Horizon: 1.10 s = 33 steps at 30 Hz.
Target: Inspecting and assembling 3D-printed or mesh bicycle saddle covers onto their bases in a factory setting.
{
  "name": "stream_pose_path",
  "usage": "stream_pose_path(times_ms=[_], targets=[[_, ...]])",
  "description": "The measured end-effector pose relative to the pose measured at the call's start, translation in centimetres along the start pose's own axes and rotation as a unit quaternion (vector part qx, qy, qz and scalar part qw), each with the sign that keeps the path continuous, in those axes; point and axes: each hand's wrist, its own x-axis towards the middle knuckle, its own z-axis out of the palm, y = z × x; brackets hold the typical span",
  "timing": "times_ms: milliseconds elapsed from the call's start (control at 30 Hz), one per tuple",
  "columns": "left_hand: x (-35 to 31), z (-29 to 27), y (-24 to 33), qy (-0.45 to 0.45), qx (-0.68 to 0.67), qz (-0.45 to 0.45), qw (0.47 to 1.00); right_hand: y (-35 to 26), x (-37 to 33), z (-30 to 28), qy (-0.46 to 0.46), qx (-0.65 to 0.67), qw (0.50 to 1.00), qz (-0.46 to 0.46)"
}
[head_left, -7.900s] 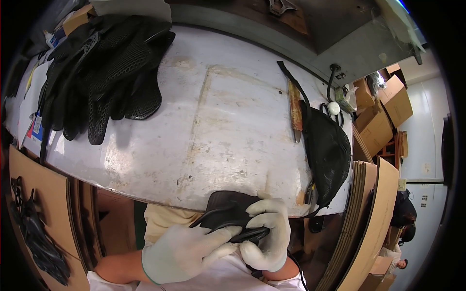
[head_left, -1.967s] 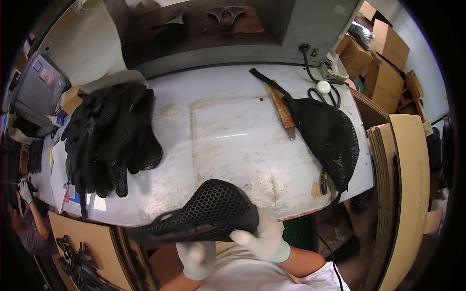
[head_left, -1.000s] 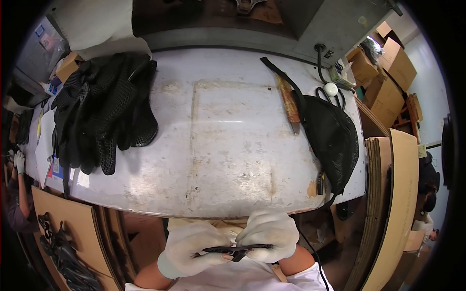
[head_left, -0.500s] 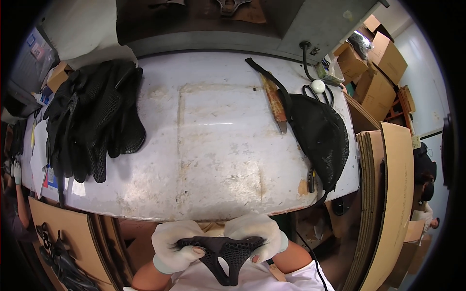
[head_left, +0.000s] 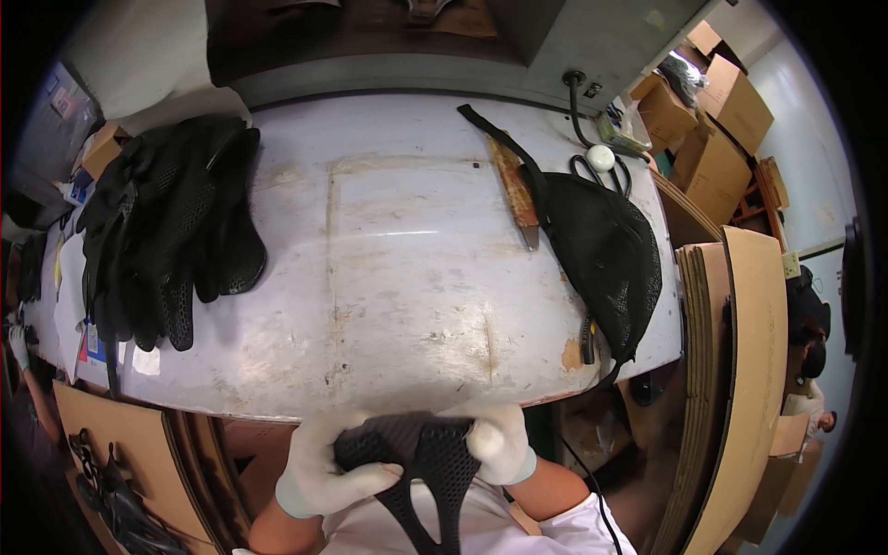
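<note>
Both gloved hands hold a black honeycomb-mesh piece (head_left: 446,464) in front of my body, just off the table's near edge. It is shaped like a bicycle saddle, with a long slot down its middle and a narrow end pointing toward me. My left hand (head_left: 319,470), in a white glove, grips its left side, the thumb lying across the mesh. On the other side, my right hand (head_left: 504,446) is closed on the upper right edge, thumb on top. The fingers behind the piece are hidden.
A pile of similar black mesh pieces (head_left: 185,213) lies on the left of the white table (head_left: 398,305). To the right are a black mesh cover (head_left: 601,250), a tape-handled knife (head_left: 518,194) and a small black tool (head_left: 587,340). Cardboard sheets (head_left: 754,370) stand beyond.
The mesh piece has tilted and come closer, its narrow end now lower in view. My right thumb has shifted from its underside to the upper right edge. The view has shifted slightly.
</note>
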Motion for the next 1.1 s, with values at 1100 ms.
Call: stream_pose_path(times_ms=[1100], targets=[[2.5, 0.0, 3.2, -0.156, 0.155, -0.12, 0.968, -1.9, 0.7, -2.8, -0.084, -0.08, 0.976, 0.183]])
